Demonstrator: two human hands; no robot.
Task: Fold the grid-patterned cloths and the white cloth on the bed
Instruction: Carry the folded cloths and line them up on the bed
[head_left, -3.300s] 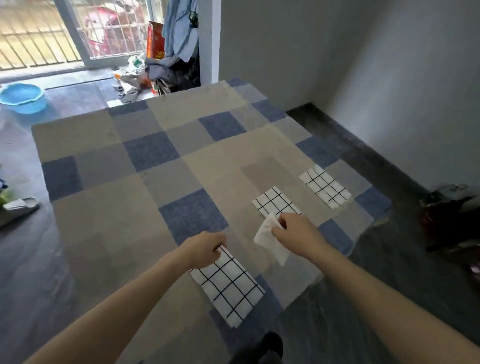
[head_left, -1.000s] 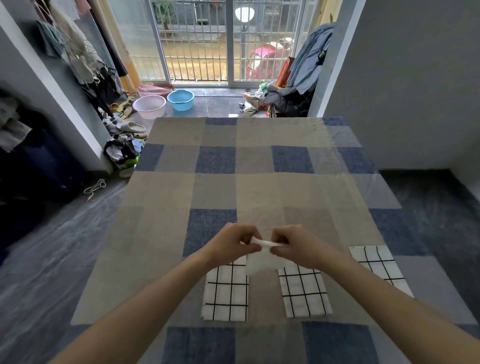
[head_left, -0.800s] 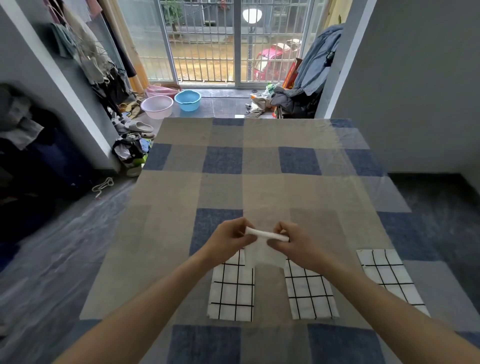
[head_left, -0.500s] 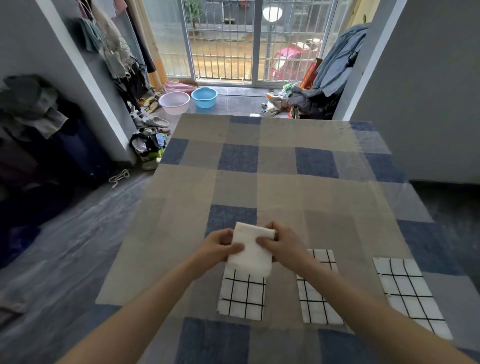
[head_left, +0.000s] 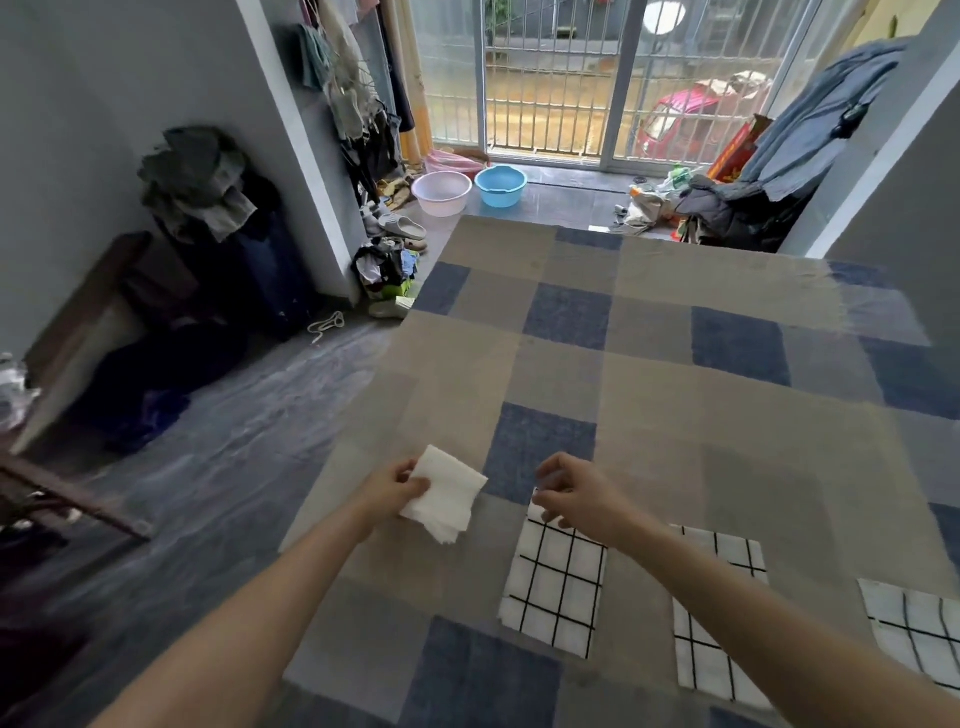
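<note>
We hold the folded white cloth (head_left: 445, 498) pinched in our left hand (head_left: 390, 488), left of the nearest grid-patterned cloth (head_left: 555, 587). Our right hand (head_left: 574, 491) hovers loosely curled, empty. Next, we judge, it needs laying flat on the bed (head_left: 675, 374).

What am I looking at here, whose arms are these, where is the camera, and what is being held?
There is no machine: a person wears a camera on the head, looking down at their own arms. The left hand holds a folded white cloth above the bed, which has a blue and beige checked cover. The right hand holds nothing, its fingers loosely curled. Three folded grid-patterned cloths lie in a row near the front edge: left one, middle one, right one. Washbasins stand on the floor beyond.
</note>
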